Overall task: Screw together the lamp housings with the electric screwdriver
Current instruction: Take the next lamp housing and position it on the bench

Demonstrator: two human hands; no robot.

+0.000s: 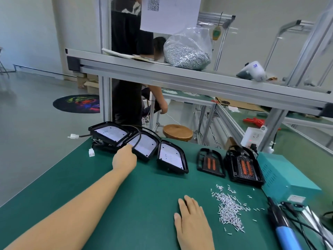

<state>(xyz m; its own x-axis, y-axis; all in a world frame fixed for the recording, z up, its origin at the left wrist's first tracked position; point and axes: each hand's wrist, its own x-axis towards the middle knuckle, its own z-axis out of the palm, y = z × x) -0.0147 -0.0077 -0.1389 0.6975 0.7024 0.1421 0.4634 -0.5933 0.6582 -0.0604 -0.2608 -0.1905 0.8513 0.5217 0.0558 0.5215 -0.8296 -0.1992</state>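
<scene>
On the green bench mat [68, 179], far left edge: a row of three black plastic lamp housings with white LED boards facing up. The left hand [124, 158] is reaching into the left housing [108, 132] and middle housing [144, 145], fingertips at the black cable [139, 138] that loops over them. Fingers are hidden behind the hand, so I can't tell if it's pinching the cable or just touching the housing rim. The right housing [172, 157] sits just beside the middle one, untouched.

The right hand [193, 221] lies flat on the mat, fingers straight and together, holding nothing, just left of the loose pile of small silver screws [229, 208].

The mating parts, two black back covers with orange inserts [210, 163] [244, 166], sit right of the housings beside the teal power box [286, 181]. The blue-handled electric screwdriver [283, 230] lies at the near right corner, not picked up. No screwing started, by the look of it.

My read on the step: pick one housing and bring it near.
- Take the housing body, not the cable, or the wire joint takes the strain.
- Clear the cable off the neighbour first, otherwise it may drag.
- Set it down close to the screws and driver, board side up.
- Keep the white connectors [91, 152] from snagging at the mat edge.
</scene>
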